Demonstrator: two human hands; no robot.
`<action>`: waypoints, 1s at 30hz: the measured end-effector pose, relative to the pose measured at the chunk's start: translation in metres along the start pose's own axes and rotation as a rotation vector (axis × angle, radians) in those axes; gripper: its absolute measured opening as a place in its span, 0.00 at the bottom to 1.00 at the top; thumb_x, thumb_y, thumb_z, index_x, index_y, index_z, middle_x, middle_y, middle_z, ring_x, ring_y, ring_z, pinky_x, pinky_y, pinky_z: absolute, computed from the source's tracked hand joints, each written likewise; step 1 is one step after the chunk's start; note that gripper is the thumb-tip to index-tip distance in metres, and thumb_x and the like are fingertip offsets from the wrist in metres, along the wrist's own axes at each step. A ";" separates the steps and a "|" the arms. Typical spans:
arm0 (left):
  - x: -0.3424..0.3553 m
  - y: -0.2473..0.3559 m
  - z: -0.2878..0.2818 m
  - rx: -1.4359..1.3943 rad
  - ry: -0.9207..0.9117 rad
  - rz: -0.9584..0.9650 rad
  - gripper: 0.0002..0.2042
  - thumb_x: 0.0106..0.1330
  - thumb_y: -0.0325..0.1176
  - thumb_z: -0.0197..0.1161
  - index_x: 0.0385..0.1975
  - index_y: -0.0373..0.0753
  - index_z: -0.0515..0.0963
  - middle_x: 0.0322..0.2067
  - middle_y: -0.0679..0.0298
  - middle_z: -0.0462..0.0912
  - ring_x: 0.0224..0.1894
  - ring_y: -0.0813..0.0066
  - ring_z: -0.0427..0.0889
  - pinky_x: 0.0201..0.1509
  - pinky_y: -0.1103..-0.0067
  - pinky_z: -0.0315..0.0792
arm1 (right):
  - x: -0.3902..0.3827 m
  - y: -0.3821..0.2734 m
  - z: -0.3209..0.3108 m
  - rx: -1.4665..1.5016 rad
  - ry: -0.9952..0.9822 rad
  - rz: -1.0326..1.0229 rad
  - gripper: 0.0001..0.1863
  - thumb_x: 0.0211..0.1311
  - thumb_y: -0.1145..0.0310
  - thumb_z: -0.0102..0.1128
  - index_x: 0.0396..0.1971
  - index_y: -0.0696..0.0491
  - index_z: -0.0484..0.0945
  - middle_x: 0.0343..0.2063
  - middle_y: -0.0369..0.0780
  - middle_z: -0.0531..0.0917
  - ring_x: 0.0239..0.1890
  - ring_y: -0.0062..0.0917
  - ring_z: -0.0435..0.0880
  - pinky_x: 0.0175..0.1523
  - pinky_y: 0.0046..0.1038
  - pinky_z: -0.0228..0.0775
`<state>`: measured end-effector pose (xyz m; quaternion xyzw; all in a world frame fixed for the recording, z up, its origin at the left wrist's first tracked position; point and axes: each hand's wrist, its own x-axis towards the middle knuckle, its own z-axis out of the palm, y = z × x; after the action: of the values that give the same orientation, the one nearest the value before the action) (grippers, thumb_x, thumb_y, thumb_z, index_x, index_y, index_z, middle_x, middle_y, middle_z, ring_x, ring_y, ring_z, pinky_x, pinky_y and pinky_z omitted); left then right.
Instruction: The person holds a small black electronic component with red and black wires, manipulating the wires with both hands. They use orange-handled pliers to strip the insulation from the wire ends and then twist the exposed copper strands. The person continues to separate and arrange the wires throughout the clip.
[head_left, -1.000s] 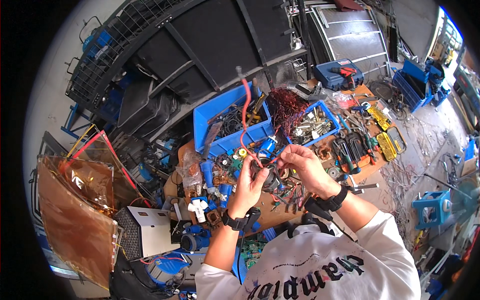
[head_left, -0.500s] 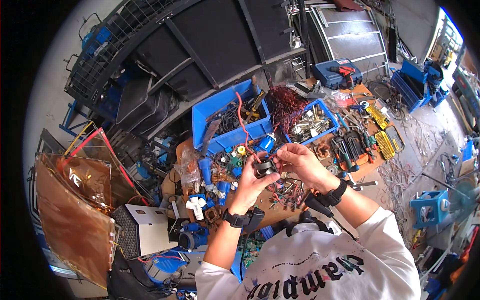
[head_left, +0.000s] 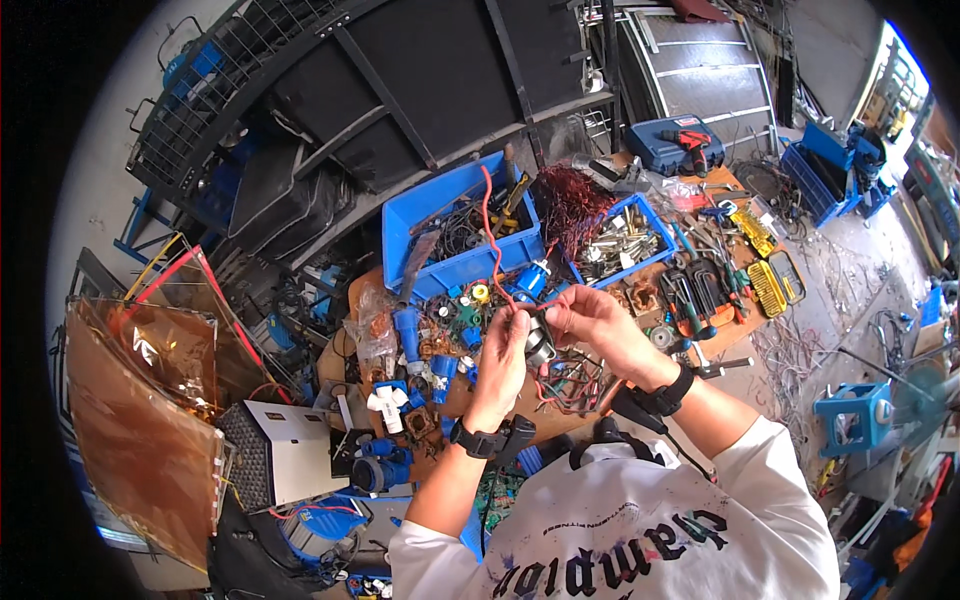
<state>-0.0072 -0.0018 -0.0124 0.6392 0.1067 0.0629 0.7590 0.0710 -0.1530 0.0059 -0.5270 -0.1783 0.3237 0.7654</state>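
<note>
Both hands are close together above the workbench. My left hand (head_left: 500,358) is closed, thumb and fingertips pinching a long red wire (head_left: 494,240) that runs back over the blue bin. My right hand (head_left: 594,326) is also closed, with thumb and forefinger on a short wire (head_left: 545,307) facing the left fingertips. Between the hands, just under the fingertips, is a round dark-and-silver metal part (head_left: 541,346), like a small motor. The fingers partly cover it. The exact spot where the wires meet is too small to make out.
Behind the hands stands a blue bin (head_left: 462,275) with cables and tools. A blue tray (head_left: 664,262) of metal pieces and a copper-coloured wire bundle (head_left: 568,213) lie right of it. Pliers (head_left: 688,305) and a yellow bit case (head_left: 770,290) are farther right; blue plastic parts (head_left: 408,335) lie left.
My left hand has gone from cradling the round part to pinching the red wire at the fingertips. The part has tilted and sits slightly to the right, its silver side showing.
</note>
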 end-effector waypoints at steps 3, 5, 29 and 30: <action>-0.004 0.004 0.006 0.041 0.061 0.025 0.18 0.74 0.47 0.45 0.46 0.37 0.71 0.30 0.67 0.76 0.24 0.83 0.75 0.23 0.84 0.73 | -0.005 0.007 0.003 -0.098 -0.015 -0.029 0.09 0.62 0.66 0.62 0.30 0.54 0.73 0.27 0.30 0.77 0.30 0.11 0.74 0.35 0.17 0.68; -0.004 0.001 0.003 0.128 0.083 0.064 0.18 0.74 0.47 0.45 0.45 0.37 0.71 0.31 0.68 0.76 0.25 0.83 0.75 0.24 0.84 0.73 | -0.004 0.014 0.002 -0.184 -0.012 -0.033 0.09 0.60 0.69 0.64 0.29 0.55 0.73 0.25 0.30 0.77 0.29 0.10 0.72 0.34 0.18 0.67; -0.006 -0.004 -0.007 -0.180 -0.012 0.069 0.14 0.60 0.28 0.68 0.43 0.34 0.73 0.40 0.66 0.79 0.41 0.82 0.77 0.48 0.84 0.71 | -0.008 0.007 0.009 -0.191 0.137 -0.147 0.07 0.62 0.76 0.60 0.39 0.60 0.77 0.33 0.35 0.83 0.35 0.13 0.77 0.44 0.19 0.71; -0.007 -0.004 -0.006 -0.169 -0.005 0.087 0.15 0.59 0.28 0.68 0.43 0.34 0.73 0.40 0.65 0.79 0.42 0.81 0.78 0.49 0.83 0.72 | -0.008 0.007 0.010 -0.173 0.130 -0.149 0.07 0.62 0.76 0.59 0.39 0.60 0.77 0.33 0.35 0.82 0.36 0.13 0.77 0.44 0.19 0.71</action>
<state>-0.0155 0.0022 -0.0166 0.5771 0.0710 0.1030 0.8071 0.0571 -0.1498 0.0041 -0.5960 -0.1941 0.2145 0.7491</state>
